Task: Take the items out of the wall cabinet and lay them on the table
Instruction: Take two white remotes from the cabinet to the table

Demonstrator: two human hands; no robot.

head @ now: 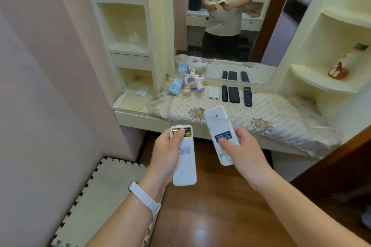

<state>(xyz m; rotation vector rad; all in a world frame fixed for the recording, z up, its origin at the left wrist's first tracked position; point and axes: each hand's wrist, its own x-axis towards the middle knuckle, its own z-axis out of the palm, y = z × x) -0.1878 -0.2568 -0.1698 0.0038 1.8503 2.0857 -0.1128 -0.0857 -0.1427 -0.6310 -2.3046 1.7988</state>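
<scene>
My left hand (167, 147) grips a white remote (184, 168) back side up, its battery bay open with gold batteries (181, 132) showing under my thumb. My right hand (240, 146) grips a second white remote (219, 126), also back up, tilted to the left. Both are held in front of the table (271, 114), which is covered by a quilted cloth. On the cloth lie a white power bank (213, 92), three black remotes (233, 94), a purple-and-white plush toy (193, 83) and a blue tissue pack (175, 86).
A mirror (224, 26) stands behind the table and reflects a person. Open shelves (124, 26) rise at the left, with paper scraps (141, 92) in the lowest one. A bottle (345, 62) lies on the right corner shelf. A foam mat (96, 196) covers the floor at lower left.
</scene>
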